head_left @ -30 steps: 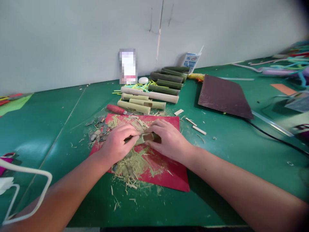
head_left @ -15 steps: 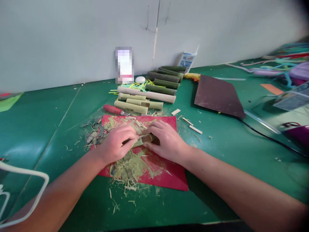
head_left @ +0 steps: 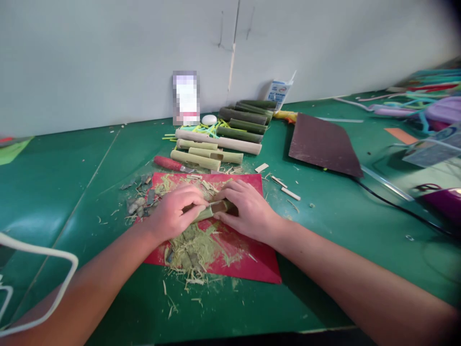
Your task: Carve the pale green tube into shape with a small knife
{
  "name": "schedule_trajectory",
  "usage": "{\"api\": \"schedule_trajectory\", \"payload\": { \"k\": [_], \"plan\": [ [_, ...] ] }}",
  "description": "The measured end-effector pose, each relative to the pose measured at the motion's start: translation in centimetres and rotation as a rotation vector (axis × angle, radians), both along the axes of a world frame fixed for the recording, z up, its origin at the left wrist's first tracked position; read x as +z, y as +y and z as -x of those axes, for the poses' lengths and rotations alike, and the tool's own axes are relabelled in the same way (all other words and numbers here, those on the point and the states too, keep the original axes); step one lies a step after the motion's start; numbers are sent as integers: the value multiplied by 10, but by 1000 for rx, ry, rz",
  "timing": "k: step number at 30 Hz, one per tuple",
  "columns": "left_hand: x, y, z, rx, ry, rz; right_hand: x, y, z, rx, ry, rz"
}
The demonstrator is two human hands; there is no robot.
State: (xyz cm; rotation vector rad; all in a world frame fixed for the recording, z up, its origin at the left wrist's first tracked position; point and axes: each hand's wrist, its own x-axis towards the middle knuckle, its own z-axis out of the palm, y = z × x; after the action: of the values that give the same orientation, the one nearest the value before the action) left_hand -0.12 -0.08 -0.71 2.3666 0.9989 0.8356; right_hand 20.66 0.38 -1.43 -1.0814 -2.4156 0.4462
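Note:
Between my two hands lies a short bamboo tube [head_left: 204, 214] with an opening cut into its upper side. My left hand [head_left: 180, 209] is closed around its left end, thumb along the near side. My right hand [head_left: 247, 206] is closed on the right end, fingers over the top and thumb at the front. Both ends of the tube are largely hidden by my hands. Underneath is a red sheet [head_left: 257, 262] scattered with bamboo shavings [head_left: 192, 252] and dust. A red-handled tool [head_left: 167, 163] rests just beyond the sheet's far edge.
Behind the sheet, several pale and green bamboo tubes [head_left: 248, 126] lie in rows. A phone [head_left: 186, 98] and a drink carton [head_left: 279, 92] stand by the wall. A dark brown board [head_left: 326, 144] is at the right, with a black cable [head_left: 396, 202]. A white frame [head_left: 68, 262] juts in at lower left.
Both hands keep their hold on the bamboo tube and have barely moved. The view has shifted very slightly.

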Motion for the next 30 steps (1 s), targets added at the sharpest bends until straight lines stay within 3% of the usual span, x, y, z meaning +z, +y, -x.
{"api": "schedule_trajectory", "payload": {
  "k": [2, 7, 11, 23, 30],
  "plan": [
    [1, -1, 0, -44, 1, -19, 0, 0, 0, 3, 5, 2],
    [1, -1, 0, 34, 33, -19, 2, -1, 0, -7, -5, 2],
    [2, -4, -1, -41, 19, -21, 2, -1, 0, 0, -8, 7],
    [2, -7, -5, 370, -183, 150, -1, 0, -1, 2, -1, -16],
    [-5, -7, -7, 355, -121, 226, -2, 1, 0, -1, 13, -20]
  ]
}}
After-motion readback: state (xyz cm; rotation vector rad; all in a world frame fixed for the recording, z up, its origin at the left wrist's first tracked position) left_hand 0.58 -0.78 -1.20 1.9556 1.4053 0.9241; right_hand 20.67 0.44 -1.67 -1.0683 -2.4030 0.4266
